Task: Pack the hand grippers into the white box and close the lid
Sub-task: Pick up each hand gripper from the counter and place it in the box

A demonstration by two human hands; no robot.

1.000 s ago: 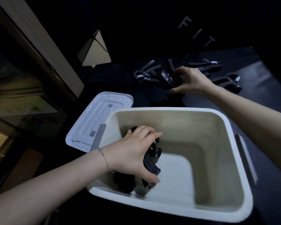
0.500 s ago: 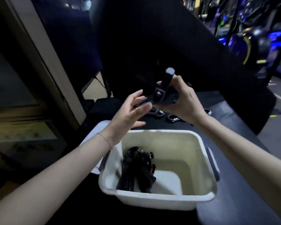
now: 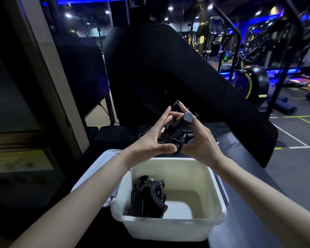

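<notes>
Since half a second ago we have brought our left hand (image 3: 150, 140) onto the black hand gripper (image 3: 177, 133) that our right hand (image 3: 200, 140) holds; both grips pinch it. Its long axis stands tilted, directly above the open white plastic box (image 3: 170, 228), which holds other black grippers (image 3: 147, 197).

A dark tabletop (image 3: 243, 158) carries everything here. At its near middle stands the white box (image 3: 168, 228), open at the top, with black hand grippers (image 3: 147, 197) leaning against its left inner wall. The white lid (image 3: 104, 161) lies flat on the tabletop, touching the box on its left and far-left side and partly hidden behind an arm. Farther back, beyond the box, a few more dark hand grippers (image 3: 143, 135) rest on the surface, mostly hidden and hard to count.
</notes>
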